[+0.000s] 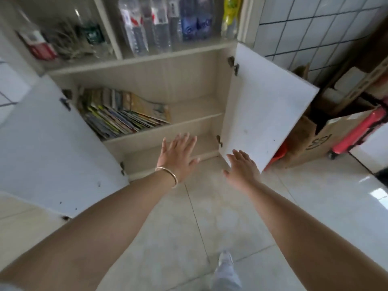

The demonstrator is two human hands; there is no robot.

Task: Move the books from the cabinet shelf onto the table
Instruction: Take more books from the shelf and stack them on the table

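Nearest the camera, a foot in a pale shoe (225,260) stands on the tiled floor (178,238), and two bare forearms reach forward over it toward the cabinet (147,66). The left hand (178,156), with a thin bangle (168,175) at the wrist, is spread flat in front of the cabinet's lowest compartment, its grip wide open and empty. The right hand (243,166) hangs just before the lower edge of the cabinet's right door (266,106), fingers splayed, holding nothing. Both doors stand swung open. Inside the cabinet, the books (123,114) lean in a slanted row at the left end of the middle shelf (197,114), well beyond both hands. Above them, behind the cabinet's glass, stand plastic bottles (159,24).
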